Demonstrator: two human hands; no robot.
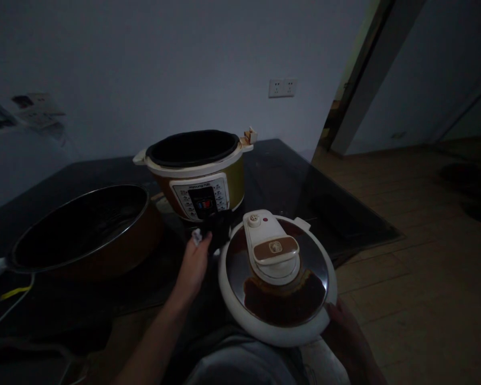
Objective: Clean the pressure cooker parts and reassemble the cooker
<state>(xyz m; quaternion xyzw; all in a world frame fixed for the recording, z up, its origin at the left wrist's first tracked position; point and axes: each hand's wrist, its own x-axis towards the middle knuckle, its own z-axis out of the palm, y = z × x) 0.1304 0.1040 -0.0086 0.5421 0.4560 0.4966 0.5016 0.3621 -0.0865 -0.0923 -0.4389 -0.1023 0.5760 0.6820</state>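
In my right hand (342,326) is the near right edge of a pressure cooker lid (278,267), white-rimmed with a shiny, brown-reflecting top and a raised handle. The lid is tilted, its top facing me. My left hand (196,256) is closed on a dark cloth (218,230) with a small whitish patch, at the lid's left edge; dim light blurs where they meet. Behind them stands the electric pressure cooker (164,184), uncovered, with a dark inner pot showing and a lit display on its front panel.
A large dark pan (144,240) with a white handle sits left on the black countertop (280,160). A white cord (14,305) and a yellow strip (14,293) lie near it. Wall sockets (282,88) are behind. The counter's right edge drops to a wooden floor (404,289).
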